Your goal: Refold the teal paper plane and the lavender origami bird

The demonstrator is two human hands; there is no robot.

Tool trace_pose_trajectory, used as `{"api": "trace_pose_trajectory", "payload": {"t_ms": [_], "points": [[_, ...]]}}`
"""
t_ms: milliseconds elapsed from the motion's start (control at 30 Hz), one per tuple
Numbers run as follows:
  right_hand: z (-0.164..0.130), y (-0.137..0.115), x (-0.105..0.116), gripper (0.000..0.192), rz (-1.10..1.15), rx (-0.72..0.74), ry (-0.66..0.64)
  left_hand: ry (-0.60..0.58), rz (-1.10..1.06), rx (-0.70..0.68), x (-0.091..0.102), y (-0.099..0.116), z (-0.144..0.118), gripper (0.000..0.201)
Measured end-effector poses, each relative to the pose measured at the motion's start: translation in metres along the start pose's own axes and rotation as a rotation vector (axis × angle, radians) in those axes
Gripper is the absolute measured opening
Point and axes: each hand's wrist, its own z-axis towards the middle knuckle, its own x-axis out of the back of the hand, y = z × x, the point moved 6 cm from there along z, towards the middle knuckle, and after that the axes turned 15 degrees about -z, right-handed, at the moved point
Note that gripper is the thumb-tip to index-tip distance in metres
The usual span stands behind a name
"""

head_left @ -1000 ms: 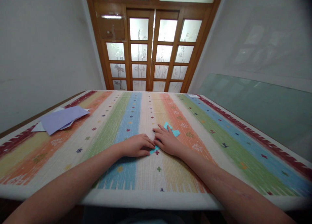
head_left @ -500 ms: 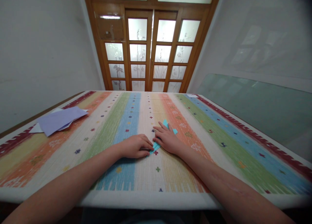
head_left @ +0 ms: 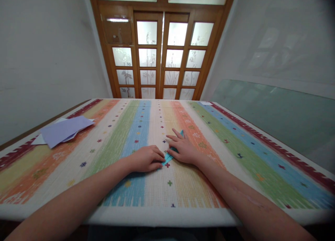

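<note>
1. A stack of lavender paper sheets (head_left: pixel 64 130) lies well to the left of the fingers, on the striped tablecloth (head_left: pixel 235 146).
2. The left hand (head_left: pixel 145 158) rests knuckles up, fingers curled narrow, their tips pinning the near end of the folded turquoise paper (head_left: pixel 168 157).
3. The right hand (head_left: pixel 184 148) lies flat, fingers spread wide over the paper, hiding most of it.
4. A sharp crease probably needs the left fingertips steady and even pressure from the right.
</note>
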Motion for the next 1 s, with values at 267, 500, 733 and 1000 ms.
{"api": "trace_pose_trajectory", "payload": {"t_ms": [267,500,733,1000], "points": [[-0.002,-0.003,0.018,0.017,0.067,0.123,-0.003,0.016,0.021,0.005,0.0,-0.001,0.0,0.022],[0.001,-0.004,0.014,0.02,0.018,0.115,-0.008,0.044,0.014,0.003,-0.002,-0.005,0.001,0.021],[0.003,-0.004,0.002,0.02,-0.036,0.12,-0.013,0.058,0.07,0.037,-0.003,-0.006,0.002,0.025],[0.002,-0.002,0.001,0.019,-0.036,0.115,-0.01,0.051,0.112,0.013,-0.007,-0.005,0.002,0.028]]}}
